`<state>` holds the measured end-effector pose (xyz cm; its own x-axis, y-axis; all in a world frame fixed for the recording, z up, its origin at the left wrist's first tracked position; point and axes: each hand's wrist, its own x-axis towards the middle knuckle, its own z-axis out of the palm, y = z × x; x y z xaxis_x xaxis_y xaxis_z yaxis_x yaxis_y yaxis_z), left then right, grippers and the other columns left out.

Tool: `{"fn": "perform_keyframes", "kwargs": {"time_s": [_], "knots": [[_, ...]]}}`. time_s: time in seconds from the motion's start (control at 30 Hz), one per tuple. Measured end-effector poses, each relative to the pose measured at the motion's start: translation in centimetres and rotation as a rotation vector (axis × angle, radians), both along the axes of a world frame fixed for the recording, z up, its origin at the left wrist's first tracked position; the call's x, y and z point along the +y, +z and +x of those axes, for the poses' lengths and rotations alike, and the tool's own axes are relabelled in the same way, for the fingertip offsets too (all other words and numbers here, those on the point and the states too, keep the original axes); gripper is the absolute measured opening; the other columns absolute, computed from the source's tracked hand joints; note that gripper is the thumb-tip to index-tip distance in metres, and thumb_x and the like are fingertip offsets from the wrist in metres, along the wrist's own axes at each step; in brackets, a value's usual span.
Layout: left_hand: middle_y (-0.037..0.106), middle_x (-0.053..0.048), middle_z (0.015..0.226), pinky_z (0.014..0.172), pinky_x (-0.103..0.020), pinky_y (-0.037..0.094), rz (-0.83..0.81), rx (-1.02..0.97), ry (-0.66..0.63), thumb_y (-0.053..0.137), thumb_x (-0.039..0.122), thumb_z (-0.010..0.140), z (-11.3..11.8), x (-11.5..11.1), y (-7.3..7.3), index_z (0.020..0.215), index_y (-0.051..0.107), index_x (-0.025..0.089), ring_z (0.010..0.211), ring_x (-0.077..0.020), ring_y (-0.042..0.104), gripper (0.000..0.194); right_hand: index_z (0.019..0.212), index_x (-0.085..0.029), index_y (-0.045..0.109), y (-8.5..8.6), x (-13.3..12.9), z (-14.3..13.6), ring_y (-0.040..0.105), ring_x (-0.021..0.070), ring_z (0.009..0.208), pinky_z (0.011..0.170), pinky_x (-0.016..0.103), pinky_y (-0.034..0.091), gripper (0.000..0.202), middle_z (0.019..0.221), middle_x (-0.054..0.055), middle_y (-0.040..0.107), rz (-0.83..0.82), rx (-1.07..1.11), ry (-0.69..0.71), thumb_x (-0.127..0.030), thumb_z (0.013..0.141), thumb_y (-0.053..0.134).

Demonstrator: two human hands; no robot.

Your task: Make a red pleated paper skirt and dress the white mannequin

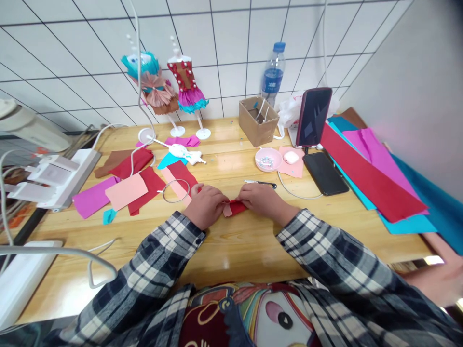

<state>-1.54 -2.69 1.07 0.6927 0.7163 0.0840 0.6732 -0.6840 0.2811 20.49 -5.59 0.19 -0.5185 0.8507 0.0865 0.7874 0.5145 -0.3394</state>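
A small red and pink paper piece (237, 207) is held between my two hands, just above the wooden table (231, 260). My left hand (207, 206) pinches its left end, where a pink flap hangs down. The right end is gripped by the fingers of my right hand (265, 201). Directly behind my right hand lies a craft knife (259, 183). Left of my left hand, a pink strip (174, 183) and a red piece (183, 174) lie under a thin ring (176, 191).
Two dressed mannequins (188, 84) stand by the wall, with a bare white one (184, 153) lying down. Behind are a cardboard box (257, 123), a bottle (273, 74), a pink dish (268, 159) and phones (326, 174). Coloured sheets (372, 168) lie right; another person's arm (434, 279) shows there.
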Motion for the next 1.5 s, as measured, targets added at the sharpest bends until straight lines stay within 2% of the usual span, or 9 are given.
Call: {"fn": "perform_keyframes", "kwargs": {"time_s": [0.3, 0.47, 0.73, 0.87, 0.97, 1.07, 1.13, 1.27, 1.5], "knots": [[0.067, 0.0, 0.078, 0.103, -0.054, 0.02, 0.158, 0.095, -0.119, 0.055, 0.014, 0.083, 0.2, -0.8, 0.0, 0.074, 0.067, 0.026, 0.092, -0.0212, 0.056, 0.019, 0.093, -0.017, 0.07, 0.5, 0.0, -0.1, 0.056, 0.0189, 0.091, 0.074, 0.03, 0.038, 0.023, 0.097, 0.008, 0.066, 0.079, -0.169, 0.123, -0.014, 0.094, 0.047], [0.068, 0.0, 0.081, 0.102, -0.053, 0.022, 0.2, 0.134, -0.179, 0.053, 0.014, 0.085, -0.1, -0.8, 0.2, 0.082, 0.066, 0.026, 0.095, -0.0221, 0.056, 0.018, 0.104, -0.024, 0.072, 1.5, -0.1, 1.1, 0.056, 0.0214, 0.096, 0.073, 0.031, 0.04, 0.025, 0.107, 0.005, 0.068, 0.04, -0.186, 0.155, -0.017, 0.091, 0.051], [0.069, -0.002, 0.081, 0.102, -0.051, 0.024, 0.233, 0.116, -0.197, 0.048, 0.013, 0.086, 0.1, -1.6, 1.0, 0.088, 0.067, 0.025, 0.097, -0.0227, 0.058, 0.022, 0.104, -0.023, 0.071, 1.5, -0.4, -0.1, 0.062, 0.0171, 0.089, 0.074, 0.028, 0.042, 0.023, 0.097, 0.003, 0.07, -0.091, 0.11, -0.247, -0.029, 0.091, 0.054], [0.07, -0.004, 0.083, 0.103, -0.051, 0.026, 0.259, 0.134, -0.218, 0.046, 0.013, 0.087, 0.1, -1.9, 0.8, 0.092, 0.068, 0.023, 0.098, -0.0237, 0.058, 0.025, 0.091, -0.024, 0.072, 1.2, 0.1, -1.3, 0.061, 0.016, 0.085, 0.068, 0.026, 0.038, 0.013, 0.09, 0.001, 0.069, -0.196, 0.079, -0.261, -0.025, 0.087, 0.059], [0.071, -0.005, 0.087, 0.1, -0.05, 0.031, 0.162, 0.054, -0.141, 0.048, 0.019, 0.087, -0.3, -1.6, 0.6, 0.097, 0.07, 0.024, 0.096, -0.0244, 0.06, 0.024, 0.088, -0.024, 0.07, 1.1, 0.2, -1.4, 0.06, 0.0162, 0.084, 0.066, 0.026, 0.037, 0.011, 0.09, 0.001, 0.067, -0.218, 0.031, -0.254, -0.022, 0.086, 0.06], [0.072, -0.007, 0.093, 0.085, -0.041, 0.042, -0.034, -0.124, 0.11, 0.05, 0.037, 0.09, -0.4, -0.8, 0.5, 0.117, 0.065, 0.021, 0.09, -0.0226, 0.063, 0.034, 0.089, -0.023, 0.068, 0.9, -0.1, -1.4, 0.059, 0.016, 0.085, 0.067, 0.026, 0.037, 0.01, 0.092, 0.002, 0.065, -0.187, 0.033, -0.241, -0.02, 0.086, 0.059], [0.072, -0.007, 0.095, 0.08, -0.038, 0.043, -0.137, -0.142, 0.214, 0.053, 0.046, 0.088, -0.1, -0.1, 0.5, 0.112, 0.067, 0.021, 0.089, -0.0223, 0.063, 0.038, 0.091, -0.022, 0.066, 0.7, -0.4, -1.6, 0.059, 0.0158, 0.086, 0.068, 0.026, 0.038, 0.009, 0.094, 0.002, 0.064, -0.15, 0.044, -0.235, -0.02, 0.087, 0.058], [0.072, -0.003, 0.088, 0.085, -0.044, 0.035, -0.172, 0.016, 0.217, 0.061, 0.036, 0.082, 0.9, 0.6, 0.7, 0.086, 0.073, 0.026, 0.09, -0.024, 0.063, 0.016, 0.094, -0.022, 0.063, 0.7, -0.7, -1.8, 0.06, 0.0164, 0.085, 0.066, 0.026, 0.037, 0.008, 0.094, 0.002, 0.064, -0.135, 0.01, -0.25, -0.023, 0.091, 0.056], [0.072, -0.001, 0.083, 0.083, -0.042, 0.03, -0.171, 0.042, 0.115, 0.062, 0.03, 0.08, 1.1, 1.0, 0.8, 0.084, 0.072, 0.025, 0.087, -0.0221, 0.063, 0.012, 0.092, -0.02, 0.063, 1.0, -0.4, -2.0, 0.059, 0.0176, 0.083, 0.064, 0.027, 0.037, 0.01, 0.095, 0.005, 0.062, -0.128, -0.102, -0.209, -0.024, 0.093, 0.053]]}}
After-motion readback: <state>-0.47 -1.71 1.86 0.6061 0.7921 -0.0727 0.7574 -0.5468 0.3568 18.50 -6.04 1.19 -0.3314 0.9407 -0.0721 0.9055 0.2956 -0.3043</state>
